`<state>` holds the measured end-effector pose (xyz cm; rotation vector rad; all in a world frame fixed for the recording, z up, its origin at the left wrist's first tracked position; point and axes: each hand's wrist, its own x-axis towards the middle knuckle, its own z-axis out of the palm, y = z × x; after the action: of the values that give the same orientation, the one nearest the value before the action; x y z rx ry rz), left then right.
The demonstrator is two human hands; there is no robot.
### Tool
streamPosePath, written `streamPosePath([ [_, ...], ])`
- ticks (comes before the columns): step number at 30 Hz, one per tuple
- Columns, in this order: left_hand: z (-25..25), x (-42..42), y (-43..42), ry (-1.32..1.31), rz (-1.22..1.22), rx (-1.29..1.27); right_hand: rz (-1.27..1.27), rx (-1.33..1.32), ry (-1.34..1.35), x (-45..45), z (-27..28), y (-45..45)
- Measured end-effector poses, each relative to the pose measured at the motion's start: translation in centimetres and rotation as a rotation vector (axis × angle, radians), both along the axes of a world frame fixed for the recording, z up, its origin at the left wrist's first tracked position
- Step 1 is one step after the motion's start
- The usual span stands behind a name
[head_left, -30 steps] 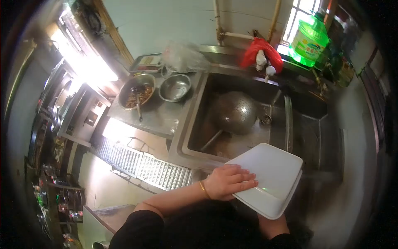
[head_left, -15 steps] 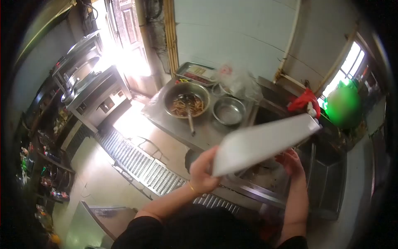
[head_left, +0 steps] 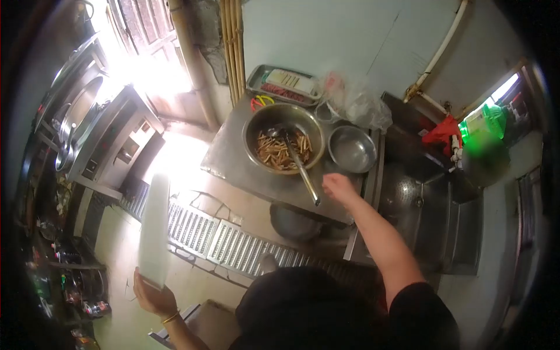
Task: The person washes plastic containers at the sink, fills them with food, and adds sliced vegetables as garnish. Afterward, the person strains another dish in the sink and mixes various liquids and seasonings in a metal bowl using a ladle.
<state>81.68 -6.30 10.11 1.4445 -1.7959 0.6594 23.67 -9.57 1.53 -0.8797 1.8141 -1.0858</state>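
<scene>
My left hand (head_left: pixel 156 294) grips the lower end of a white rectangular tray (head_left: pixel 154 230), which stands out over the floor at the left, seen nearly edge-on. My right hand (head_left: pixel 341 189), its fingers curled in and nothing visible in them, is over the front right of the metal table (head_left: pixel 233 169). Close to it on the left is the handle of a metal ladle (head_left: pixel 306 181). The ladle's head rests in a large metal bowl (head_left: pixel 251 146) of brown strips of food (head_left: pixel 283 154). An empty-looking metal bowl (head_left: pixel 353 150) stands just beyond my right hand.
A metal tray (head_left: pixel 254 80) with red and pale food lies at the back, near red-yellow scissor-like handles (head_left: pixel 261 102) and plastic bags (head_left: pixel 367 108). On the right is a metal sink (head_left: pixel 408 216). A floor grate (head_left: pixel 233 242) runs below; shelves with bottles (head_left: pixel 70 286) stand left.
The white tray has swung from above the sink to the far left in my left hand. My right hand has let go of it and moved left and forward, near the ladle handle.
</scene>
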Motion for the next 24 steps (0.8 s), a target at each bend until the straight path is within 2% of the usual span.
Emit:
streamPosePath([
  [2,-0.8,2.7,-0.6,-0.048,0.046,-0.028,-0.137,0.154,-0.266,2.8,2.6,-3.1],
  [3,-1.2,3.4,-0.7,-0.072,0.076,-0.052,-0.185,0.165,-0.382,3.0,2.1,-4.5],
  [5,-2.2,4.0,-0.7,0.520,0.178,-0.021,-0.286,0.181,-0.622,3.4,0.8,-6.7],
  [6,-2.1,4.0,-0.9,0.816,0.219,-0.010,-0.265,0.194,-0.648,3.8,0.5,-7.4],
  [7,-0.3,2.1,-1.6,1.223,0.224,-0.019,-0.244,0.204,-0.673,4.1,0.3,-8.1],
  [10,-0.7,1.7,-1.3,1.701,0.245,0.043,-0.285,0.186,-0.737,4.9,-0.4,-9.4],
  [13,-4.6,2.6,-1.4,1.990,0.086,0.280,-0.358,0.151,-0.751,3.8,-3.5,-10.8],
  [16,-6.3,-0.1,-3.5,2.121,-0.231,0.357,-0.412,0.119,-0.703,3.3,-4.7,-10.5],
  [19,-4.3,-6.8,-6.5,1.967,-0.150,0.353,-0.408,0.124,-0.637,3.0,-1.5,-7.3],
  [23,-7.3,-14.5,-10.3,1.991,-0.114,0.443,-0.376,0.081,-0.607,0.9,6.1,-2.4],
  [24,-6.7,-17.5,-10.9,2.050,-0.071,0.518,-0.356,0.065,-0.603,0.2,8.0,-1.5],
])
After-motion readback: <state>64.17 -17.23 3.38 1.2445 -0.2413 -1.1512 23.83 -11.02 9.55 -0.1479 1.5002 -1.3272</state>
